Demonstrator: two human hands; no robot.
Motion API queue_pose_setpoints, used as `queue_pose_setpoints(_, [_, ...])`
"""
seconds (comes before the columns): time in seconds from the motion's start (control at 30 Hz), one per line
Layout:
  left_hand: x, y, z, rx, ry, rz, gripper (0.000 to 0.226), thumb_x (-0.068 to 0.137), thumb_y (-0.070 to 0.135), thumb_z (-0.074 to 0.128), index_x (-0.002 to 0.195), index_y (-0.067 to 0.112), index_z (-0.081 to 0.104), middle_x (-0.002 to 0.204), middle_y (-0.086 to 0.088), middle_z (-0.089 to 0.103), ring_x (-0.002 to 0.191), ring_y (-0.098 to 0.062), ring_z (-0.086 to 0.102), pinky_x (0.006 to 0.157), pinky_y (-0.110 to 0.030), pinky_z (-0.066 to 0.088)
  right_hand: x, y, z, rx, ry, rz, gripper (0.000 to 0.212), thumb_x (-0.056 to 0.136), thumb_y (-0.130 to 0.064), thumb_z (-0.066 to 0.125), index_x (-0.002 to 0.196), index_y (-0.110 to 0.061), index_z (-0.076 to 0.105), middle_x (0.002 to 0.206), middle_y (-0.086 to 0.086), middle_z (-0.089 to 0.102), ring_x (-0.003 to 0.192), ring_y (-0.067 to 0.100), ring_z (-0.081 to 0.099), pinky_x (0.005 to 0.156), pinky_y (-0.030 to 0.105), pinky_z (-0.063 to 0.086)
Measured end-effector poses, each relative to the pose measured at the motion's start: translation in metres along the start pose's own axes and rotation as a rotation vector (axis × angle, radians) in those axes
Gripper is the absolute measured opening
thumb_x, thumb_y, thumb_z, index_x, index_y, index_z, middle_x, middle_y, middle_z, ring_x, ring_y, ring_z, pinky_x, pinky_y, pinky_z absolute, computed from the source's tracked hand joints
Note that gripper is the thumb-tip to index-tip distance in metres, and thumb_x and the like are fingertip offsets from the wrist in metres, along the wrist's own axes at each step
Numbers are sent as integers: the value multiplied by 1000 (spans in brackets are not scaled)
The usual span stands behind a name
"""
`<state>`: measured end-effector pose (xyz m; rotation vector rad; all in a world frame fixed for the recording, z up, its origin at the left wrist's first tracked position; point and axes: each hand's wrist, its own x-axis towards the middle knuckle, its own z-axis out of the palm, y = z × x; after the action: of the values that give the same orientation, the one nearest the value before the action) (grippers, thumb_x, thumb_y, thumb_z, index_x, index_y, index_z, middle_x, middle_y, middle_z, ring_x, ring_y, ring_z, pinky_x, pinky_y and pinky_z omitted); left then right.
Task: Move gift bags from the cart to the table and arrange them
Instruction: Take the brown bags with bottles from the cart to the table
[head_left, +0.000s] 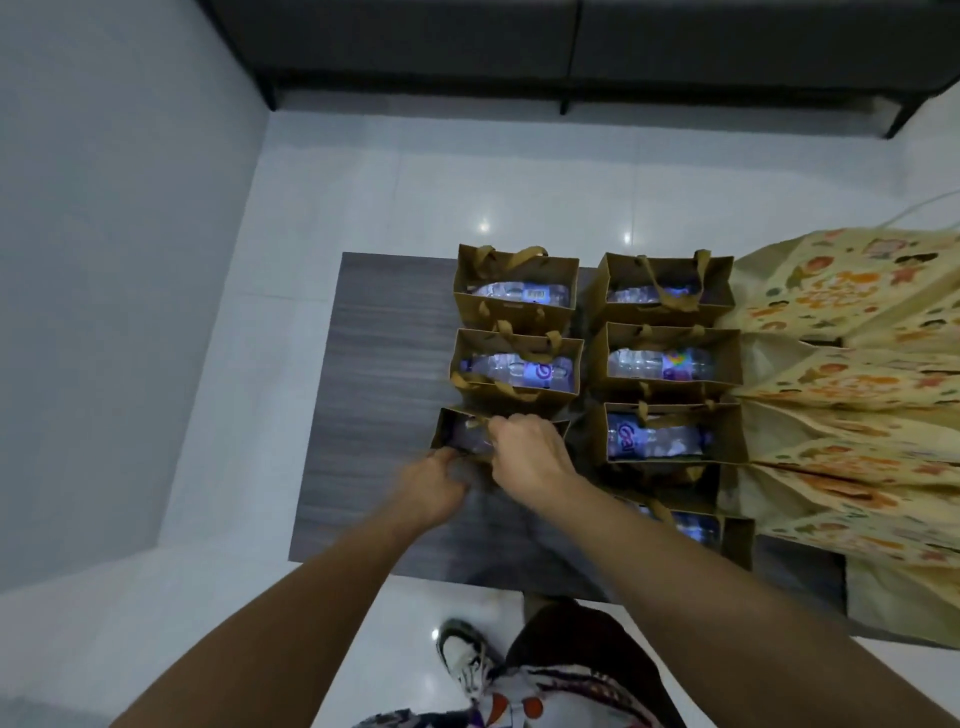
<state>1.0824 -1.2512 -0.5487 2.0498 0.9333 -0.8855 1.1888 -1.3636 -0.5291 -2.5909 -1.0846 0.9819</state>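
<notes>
Both hands on the nearest left-column gift bag (457, 434) on the dark table (374, 364): right hand (527, 454) pinches its handle at the top rim, left hand (431, 486) grips the near edge. Bare tabletop left of and below the grip; brown bags touch it just above, more sit just to the right. Bag is brown paper, open-topped, a water bottle (470, 436) lying inside.

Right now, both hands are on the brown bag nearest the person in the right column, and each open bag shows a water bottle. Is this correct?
Not quite. In the head view the left hand and right hand are on the brown bag in the left column, not the right. Each open bag does show a water bottle.
</notes>
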Motion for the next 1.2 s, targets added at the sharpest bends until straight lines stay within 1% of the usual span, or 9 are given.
queue_pose_setpoints(0.23, [10, 7, -2, 35, -2, 51, 47, 98, 25, 59, 144, 19, 50, 144, -9, 54, 128, -28, 52, 103, -33, 41, 15, 6, -9, -50, 8, 9, 19, 91, -11, 60, 109, -14, 62, 106, 9, 66, 101, 29, 62, 93, 39, 46])
queue_pose_setpoints(0.33, [8, 11, -8, 55, 5, 80, 44, 98, 24, 60, 140, 17, 53, 141, -9, 56, 127, -27, 53, 102, -31, 41, 14, 10, -8, -19, 38, 60, 14, 91, -18, 62, 105, -15, 63, 102, 8, 65, 99, 29, 62, 92, 42, 51])
queue_pose_setpoints(0.43, [3, 11, -15, 67, -4, 112, 40, 98, 24, 60, 137, 17, 54, 136, -9, 57, 118, -24, 55, 92, -31, 44, 9, 9, -10, 34, 53, 117, 15, 91, -27, 61, 101, -16, 63, 99, 7, 64, 97, 28, 63, 89, 42, 52])
queue_pose_setpoints(0.53, [-5, 12, -29, 114, 27, 161, 37, 97, 25, 61, 132, 17, 57, 133, -9, 57, 111, -23, 58, 88, -29, 45, -2, 3, -12, 0, 87, 163, 24, 90, -28, 63, 110, -15, 63, 109, 8, 65, 105, 30, 59, 94, 42, 47])
queue_pose_setpoints(0.67, [-29, 25, -56, 180, 76, 280, 44, 96, 25, 61, 139, 19, 54, 137, -8, 56, 122, -28, 55, 98, -34, 46, -35, -13, -13, -52, 177, 261, 44, 86, -23, 68, 128, -19, 58, 131, 7, 59, 124, 30, 47, 107, 47, 39])
queue_pose_setpoints(0.83, [-69, 53, -86, 299, 181, 543, 41, 93, 27, 63, 132, 18, 59, 133, -9, 57, 123, -28, 55, 98, -31, 42, -94, -39, -41, -45, 335, 402, 55, 89, -36, 66, 139, -21, 50, 139, 5, 53, 129, 30, 42, 109, 48, 37])
queue_pose_setpoints(0.97, [-115, 81, -96, 364, 252, 771, 50, 95, 33, 62, 142, 19, 52, 143, -8, 51, 130, -28, 50, 108, -38, 43, -150, -55, -61, -5, 512, 515, 56, 90, -38, 64, 141, -23, 47, 142, 4, 51, 133, 29, 40, 109, 47, 38])
queue_pose_setpoints(1.03, [-140, 98, -93, 380, 279, 876, 55, 95, 38, 62, 145, 22, 49, 144, -5, 50, 129, -26, 49, 108, -43, 45, -186, -58, -65, 27, 596, 584, 59, 90, -37, 64, 145, -23, 45, 143, 4, 50, 134, 28, 39, 110, 45, 38])
queue_pose_setpoints(1.2, [-222, 150, -48, 542, 266, 1136, 59, 95, 44, 59, 148, 22, 45, 143, -5, 50, 130, -25, 48, 107, -40, 44, -295, -50, -59, 103, 775, 793, 61, 91, -37, 62, 148, -24, 42, 143, 3, 51, 131, 28, 41, 108, 45, 39])
